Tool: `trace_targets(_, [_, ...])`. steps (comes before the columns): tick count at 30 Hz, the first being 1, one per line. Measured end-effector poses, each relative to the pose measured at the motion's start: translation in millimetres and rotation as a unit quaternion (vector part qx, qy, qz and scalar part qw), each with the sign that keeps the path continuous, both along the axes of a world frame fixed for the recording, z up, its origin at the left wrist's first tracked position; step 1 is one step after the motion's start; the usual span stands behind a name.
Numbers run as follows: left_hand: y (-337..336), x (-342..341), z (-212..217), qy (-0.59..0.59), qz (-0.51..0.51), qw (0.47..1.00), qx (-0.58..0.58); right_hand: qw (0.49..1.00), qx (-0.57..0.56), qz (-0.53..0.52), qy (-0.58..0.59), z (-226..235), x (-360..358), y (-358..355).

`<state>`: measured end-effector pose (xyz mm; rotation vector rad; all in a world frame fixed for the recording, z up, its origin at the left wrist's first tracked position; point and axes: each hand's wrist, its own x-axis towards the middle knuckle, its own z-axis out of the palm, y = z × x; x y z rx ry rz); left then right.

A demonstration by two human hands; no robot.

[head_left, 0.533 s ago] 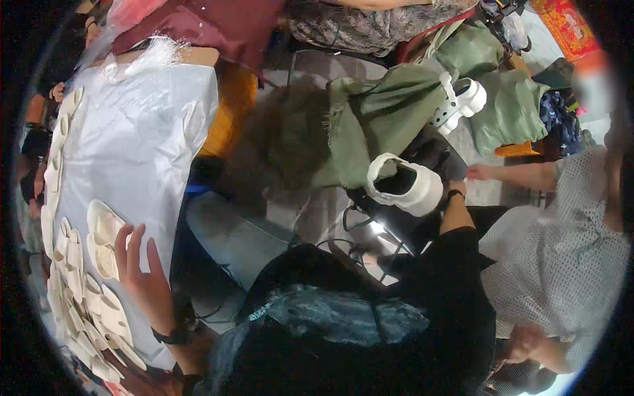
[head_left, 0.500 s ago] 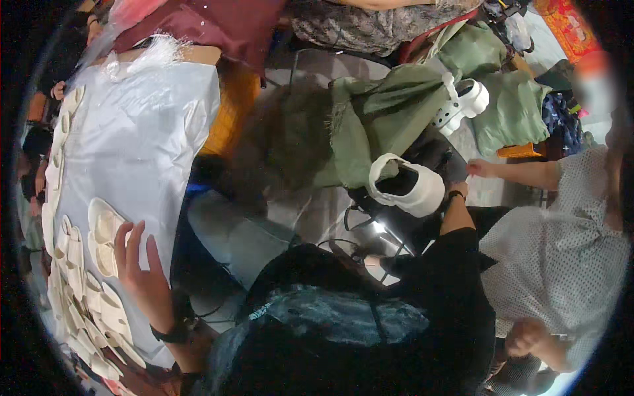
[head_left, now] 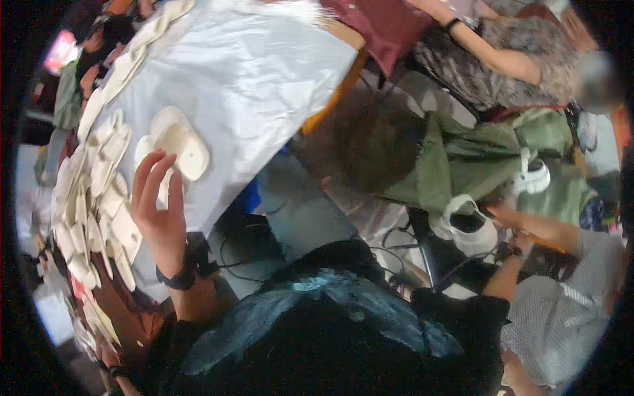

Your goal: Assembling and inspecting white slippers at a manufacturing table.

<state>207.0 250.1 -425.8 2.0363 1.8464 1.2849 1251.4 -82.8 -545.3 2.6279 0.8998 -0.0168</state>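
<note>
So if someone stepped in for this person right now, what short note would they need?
Left hand: open, fingers spread, resting on the cream insole pieces lying on the white sheet.
Right hand: down by the white shoe; whether it grips it cannot be told.
Things: more cut pieces are piled along the sheet's left edge; a second white shoe sits on green cloth.
Done: nothing is visibly fitted. Left: insole and shoe are apart.

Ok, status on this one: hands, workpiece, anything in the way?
Left hand open, fingers on cream oval insole pieces on white sheet. Right hand by white shoe, grip unclear. More cream pieces alongside.
</note>
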Motion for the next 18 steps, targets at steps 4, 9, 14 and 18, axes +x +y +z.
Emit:
trace_targets(4, [-27.7,3.6,70.1,0.075,0.062,0.994,0.052,0.969,0.011,0.017,-0.245,-49.1,-129.3,94.8])
trace_targets(9, [-63.2,-69.2,64.4,-0.016,0.089,0.991,0.102,1.000,-0.020,-0.002,-0.022,97.1,-197.4,165.6])
trace_targets(14, [-88.3,-104.1,64.8,-0.103,0.090,0.981,0.139,0.990,0.002,0.081,-0.118,203.4,-398.8,248.2])
trace_targets(18, [-120.6,-142.3,89.2,-0.131,0.056,0.951,0.273,0.860,0.436,0.250,0.091,305.9,-518.1,261.1])
